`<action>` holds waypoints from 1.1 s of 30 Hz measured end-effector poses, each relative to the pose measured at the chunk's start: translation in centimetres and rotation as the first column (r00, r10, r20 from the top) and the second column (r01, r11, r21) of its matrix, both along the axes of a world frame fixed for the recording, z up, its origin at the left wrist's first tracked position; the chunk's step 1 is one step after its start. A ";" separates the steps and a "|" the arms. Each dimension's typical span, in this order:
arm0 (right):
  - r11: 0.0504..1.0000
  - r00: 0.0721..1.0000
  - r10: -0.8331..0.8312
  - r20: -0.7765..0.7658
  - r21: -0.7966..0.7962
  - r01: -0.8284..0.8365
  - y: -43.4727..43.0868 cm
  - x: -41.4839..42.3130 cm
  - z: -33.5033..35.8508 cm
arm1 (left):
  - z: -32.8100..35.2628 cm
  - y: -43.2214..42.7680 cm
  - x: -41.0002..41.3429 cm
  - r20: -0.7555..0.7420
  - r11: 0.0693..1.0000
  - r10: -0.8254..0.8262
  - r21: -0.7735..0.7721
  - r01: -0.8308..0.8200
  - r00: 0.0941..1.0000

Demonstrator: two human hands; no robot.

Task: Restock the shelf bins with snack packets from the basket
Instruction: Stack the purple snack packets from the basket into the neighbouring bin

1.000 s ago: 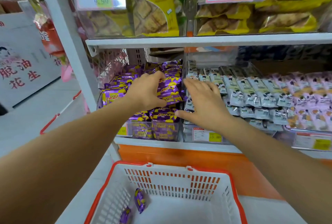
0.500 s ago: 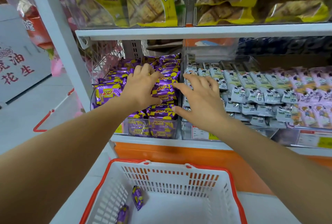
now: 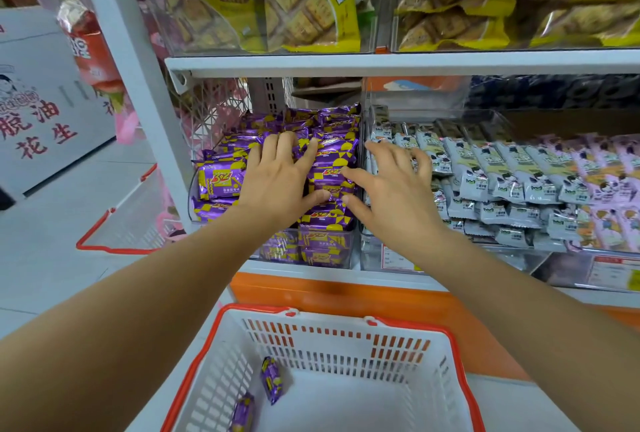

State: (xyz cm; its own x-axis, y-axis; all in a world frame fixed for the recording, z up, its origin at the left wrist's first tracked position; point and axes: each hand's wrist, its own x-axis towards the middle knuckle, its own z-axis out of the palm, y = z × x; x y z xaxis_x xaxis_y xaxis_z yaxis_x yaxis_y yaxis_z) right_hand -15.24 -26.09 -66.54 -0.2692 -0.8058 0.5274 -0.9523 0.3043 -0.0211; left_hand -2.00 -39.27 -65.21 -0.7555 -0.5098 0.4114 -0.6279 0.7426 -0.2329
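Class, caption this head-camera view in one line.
Left hand flat on purple snack packets in shelf bin, right hand at their edge; two packets lie in basket.

A white cardboard box with red characters [image 3: 41,113] stands on the pale grey floor [image 3: 52,258]. A red bag [image 3: 90,47] hangs near it.

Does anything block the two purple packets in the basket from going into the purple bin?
Only the hands: the left hand lies on the purple bin's heaped pile, the right hand at its right edge.
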 end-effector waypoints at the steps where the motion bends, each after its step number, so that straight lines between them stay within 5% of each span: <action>1: 1.000 1.000 -0.002 0.000 0.000 0.002 0.0 0.0 0.0 | 0.0 -0.1 -0.2 0.027 1.000 0.019 0.017 -0.019 0.999; 7: 1.000 1.000 0.000 -0.014 0.012 0.000 0.1 -0.1 -0.1 | 0.4 -0.2 -0.4 0.077 0.980 0.015 0.195 -0.030 0.997; 18: 0.998 1.000 0.028 0.011 0.059 -0.029 0.7 0.1 0.5 | 0.2 2.4 3.6 -0.123 0.993 -0.101 0.047 0.107 0.987; 23: 0.947 0.950 0.290 -0.112 -0.108 -0.302 1.5 2.0 1.8 | 0.6 4.1 8.1 -0.176 0.961 -0.275 -0.060 0.268 0.945; 27: 0.805 0.796 0.579 -0.178 -0.030 -0.593 1.7 5.9 0.3 | -3.4 6.2 11.0 -0.285 0.948 -0.177 0.208 0.240 0.942; 30: 0.780 0.787 0.616 -0.036 0.165 -0.603 2.0 7.5 -3.3 | -6.9 7.3 11.9 0.048 0.881 -0.080 0.471 0.048 0.996; 33: 0.716 0.851 0.475 0.223 0.465 -0.521 3.1 8.2 -7.5 | -11.2 8.0 12.7 0.321 0.749 -0.034 0.635 -0.189 0.946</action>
State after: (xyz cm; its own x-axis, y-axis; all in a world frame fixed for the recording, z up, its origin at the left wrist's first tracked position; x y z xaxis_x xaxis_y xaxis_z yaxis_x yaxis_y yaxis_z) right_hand -7.08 -22.97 -73.99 0.2229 -0.9747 0.0168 -0.9707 -0.2235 -0.0885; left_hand 10.71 -31.27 -76.41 -0.7267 -0.6285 -0.2771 -0.6733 0.7317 0.1061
